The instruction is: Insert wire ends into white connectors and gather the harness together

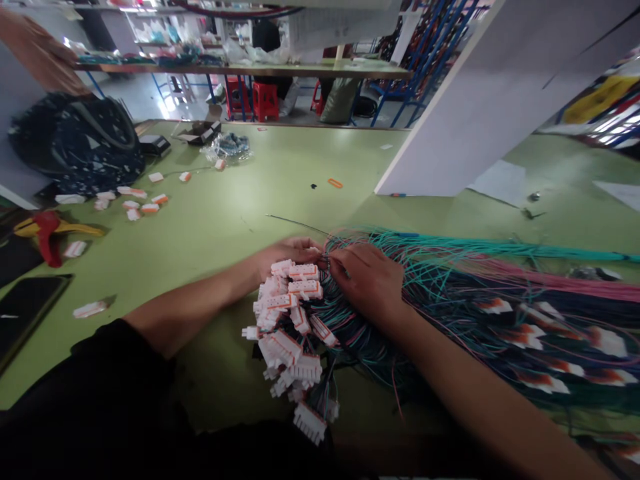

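A thick bundle of thin teal, pink and dark wires (500, 293) lies across the green table (280, 187) from the right. Its near end carries several white plastic connectors (290, 320) heaped together. My left hand (287, 252) rests just behind that heap, fingers curled at the topmost connectors. My right hand (367, 277) lies on the wires right beside the heap, its fingers bent and pinched on wires next to a connector. The fingertips of both hands meet at the top of the heap.
Loose white and orange connectors (135, 203) lie scattered at the left, near a dark patterned bag (80, 143). A red and yellow tool (47, 233) and a black tray (25, 307) sit at the left edge. A white panel (480, 100) stands at the right. Another person's hand (37, 53) shows top left.
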Demonstrator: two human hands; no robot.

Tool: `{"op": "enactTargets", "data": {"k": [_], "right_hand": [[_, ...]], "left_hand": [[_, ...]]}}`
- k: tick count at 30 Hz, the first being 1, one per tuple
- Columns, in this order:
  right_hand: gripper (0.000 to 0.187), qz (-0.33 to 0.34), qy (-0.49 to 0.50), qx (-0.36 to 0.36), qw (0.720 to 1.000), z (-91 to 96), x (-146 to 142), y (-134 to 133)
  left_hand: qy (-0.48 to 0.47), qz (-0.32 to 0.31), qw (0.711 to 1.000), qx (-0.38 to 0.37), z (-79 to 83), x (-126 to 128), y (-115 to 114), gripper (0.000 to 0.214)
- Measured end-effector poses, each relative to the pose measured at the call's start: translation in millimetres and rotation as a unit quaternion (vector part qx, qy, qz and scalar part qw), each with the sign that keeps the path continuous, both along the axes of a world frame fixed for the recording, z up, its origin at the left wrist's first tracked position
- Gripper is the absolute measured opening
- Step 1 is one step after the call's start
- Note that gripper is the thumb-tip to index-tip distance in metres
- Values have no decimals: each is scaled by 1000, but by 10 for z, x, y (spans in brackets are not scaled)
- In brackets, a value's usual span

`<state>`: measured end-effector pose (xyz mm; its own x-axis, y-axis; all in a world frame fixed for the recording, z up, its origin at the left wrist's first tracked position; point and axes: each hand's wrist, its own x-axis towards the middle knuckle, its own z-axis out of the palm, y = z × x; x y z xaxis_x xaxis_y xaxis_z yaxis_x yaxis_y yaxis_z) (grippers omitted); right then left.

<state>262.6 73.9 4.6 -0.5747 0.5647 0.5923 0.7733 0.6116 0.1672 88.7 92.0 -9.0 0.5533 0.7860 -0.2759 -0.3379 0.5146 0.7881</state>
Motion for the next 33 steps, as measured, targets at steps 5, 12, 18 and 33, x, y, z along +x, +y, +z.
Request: {"op": "enactTargets", "data": {"k": [5,12,18,33], "right_hand": [[27,50,14,26,998,-43,23,40],[30,63,11,-18,998,-72,19,50],[31,14,0,-117,993,-62,8,82],[29,-98,-94,-314,940,352,106,-95]], "left_hand": [[36,11,999,7,64,4,-31,7],[106,-5,994,29,131,26,-9,8],[169,6,983,66,167,55,-12,13],[243,22,963,110,39,9,-15,20]]}}
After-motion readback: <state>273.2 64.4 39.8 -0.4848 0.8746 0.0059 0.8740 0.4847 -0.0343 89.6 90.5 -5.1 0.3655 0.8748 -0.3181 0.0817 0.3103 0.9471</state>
